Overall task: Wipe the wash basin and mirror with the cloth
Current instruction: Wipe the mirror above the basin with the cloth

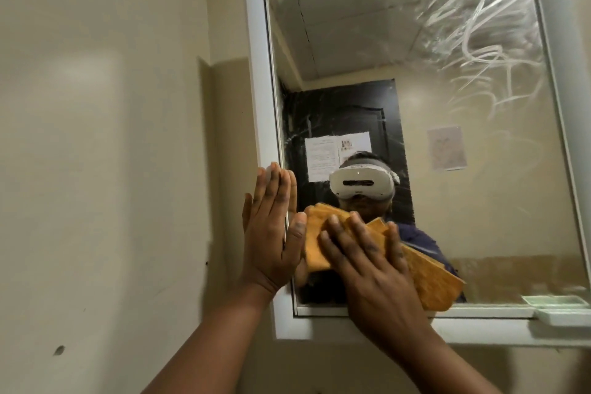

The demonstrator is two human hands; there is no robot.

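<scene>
A white-framed mirror (463, 169) hangs on the beige wall, with white wipe streaks across its upper right glass. My right hand (374, 269) presses an orange cloth (431, 278) flat against the lower left part of the glass, fingers spread over it. Flat and open, my left hand (271, 230) rests on the mirror's left frame edge, its thumb touching the cloth's left side. The wash basin is out of view.
A small white soap dish (563, 313) sits on the frame's lower right ledge. The beige wall (112, 169) fills the left side. The glass reflects a person wearing a white headset, a dark door and papers on a wall.
</scene>
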